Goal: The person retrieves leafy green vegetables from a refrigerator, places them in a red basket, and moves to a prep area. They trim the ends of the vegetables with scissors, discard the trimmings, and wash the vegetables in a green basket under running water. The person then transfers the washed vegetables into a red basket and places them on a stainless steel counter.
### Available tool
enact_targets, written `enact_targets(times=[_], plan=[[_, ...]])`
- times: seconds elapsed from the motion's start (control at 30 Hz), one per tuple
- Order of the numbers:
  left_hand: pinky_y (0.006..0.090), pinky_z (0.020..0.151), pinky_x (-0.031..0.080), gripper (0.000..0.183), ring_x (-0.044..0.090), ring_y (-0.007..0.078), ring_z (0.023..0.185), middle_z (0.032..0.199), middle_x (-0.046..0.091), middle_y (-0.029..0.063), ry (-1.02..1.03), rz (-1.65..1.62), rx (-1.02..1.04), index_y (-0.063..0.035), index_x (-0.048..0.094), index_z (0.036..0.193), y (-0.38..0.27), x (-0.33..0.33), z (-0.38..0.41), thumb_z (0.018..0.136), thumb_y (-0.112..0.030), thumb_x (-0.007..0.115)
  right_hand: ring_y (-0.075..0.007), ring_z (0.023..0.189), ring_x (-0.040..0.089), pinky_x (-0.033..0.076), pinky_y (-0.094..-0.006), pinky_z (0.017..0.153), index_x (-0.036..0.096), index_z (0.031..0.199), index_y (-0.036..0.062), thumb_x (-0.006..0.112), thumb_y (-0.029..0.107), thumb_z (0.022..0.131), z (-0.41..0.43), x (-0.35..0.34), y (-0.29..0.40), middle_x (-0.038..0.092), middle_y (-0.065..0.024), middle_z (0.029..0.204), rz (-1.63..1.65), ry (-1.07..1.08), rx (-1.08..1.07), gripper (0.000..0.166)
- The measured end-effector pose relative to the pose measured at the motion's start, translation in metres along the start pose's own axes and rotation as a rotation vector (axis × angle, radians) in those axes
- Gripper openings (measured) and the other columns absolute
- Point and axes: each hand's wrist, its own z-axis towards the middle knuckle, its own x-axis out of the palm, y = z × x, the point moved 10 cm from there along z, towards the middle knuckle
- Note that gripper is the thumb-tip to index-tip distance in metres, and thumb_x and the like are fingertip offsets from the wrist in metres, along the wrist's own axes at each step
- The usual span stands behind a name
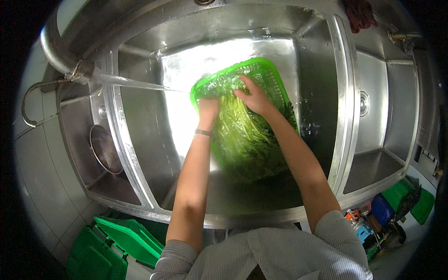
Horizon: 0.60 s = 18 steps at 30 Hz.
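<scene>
A green plastic basket (276, 77) sits tilted in the middle basin of a stainless steel sink (140, 140). Long-stemmed leafy greens (238, 122) lie inside it, stems toward the far end and dark leaves toward me. My left hand (209, 106) is at the basket's left side, by the stems; its fingers are blurred and hidden in splashing water, so a grip cannot be made out. Over the right side of the stem ends is my right hand (255, 98), thumb and fingers apart, with nothing visible between them. Water runs from a tap (84, 71) toward the basket's left rim.
Smaller basins flank the middle one; a round metal-rimmed vessel (106, 149) stands in the left basin. A dark red cloth (360, 15) hangs at the upper right. Below the sink are a green lidded bin (98, 255) at left and assorted items (364, 231) at right.
</scene>
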Motion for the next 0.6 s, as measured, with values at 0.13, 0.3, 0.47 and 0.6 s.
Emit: enact_targets(times=[0.13, 0.3, 0.47, 0.6], plan=[[0.0359, 0.094, 0.031, 0.057, 0.039, 0.0283, 0.114, 0.126, 0.038, 0.0198, 0.132, -0.313, -0.219, 0.0023, 0.03, 0.127, -0.031, 0.007, -0.056, 0.081, -0.021, 0.055, -0.0364, 0.123, 0.03, 0.029, -0.0424, 0.099, 0.023, 0.133, 0.0001, 0.063, 0.044, 0.071, -0.059, 0.016, -0.047, 0.027, -0.0269, 0.133, -0.214, 0.084, 0.182, 0.085], [0.0389, 0.104, 0.022, 0.089, 0.019, 0.0325, 0.128, 0.14, 0.011, 0.0234, 0.003, -0.373, -0.118, -0.0029, -0.004, 0.136, -0.015, 0.005, -0.12, 0.08, -0.028, 0.06, -0.0339, 0.117, 0.039, 0.034, -0.0418, 0.095, 0.03, 0.129, -0.0012, 0.065, 0.044, 0.071, -0.066, -0.003, -0.084, 0.036, -0.0261, 0.128, 0.061, 0.094, 0.464, 0.082], [0.0374, 0.097, 0.031, 0.078, 0.033, 0.0339, 0.12, 0.13, 0.031, 0.0268, 0.185, 0.01, -0.308, 0.0087, 0.02, 0.128, 0.056, 0.051, -0.1, 0.077, -0.03, 0.063, -0.0316, 0.108, 0.047, 0.037, -0.0396, 0.093, 0.041, 0.122, -0.0001, 0.064, 0.04, 0.073, -0.053, 0.013, -0.129, 0.048, -0.0208, 0.118, -0.047, -0.13, 0.308, 0.067], [0.0351, 0.088, 0.039, 0.059, 0.047, 0.0312, 0.105, 0.116, 0.047, 0.0247, 0.176, 0.371, 0.014, 0.0064, 0.039, 0.12, 0.07, 0.055, -0.039, 0.077, -0.028, 0.061, -0.0324, 0.118, 0.038, 0.032, -0.0419, 0.097, 0.037, 0.126, 0.0009, 0.066, 0.048, 0.068, -0.05, 0.023, -0.12, 0.037, -0.0205, 0.129, -0.139, 0.135, 0.439, 0.08]])
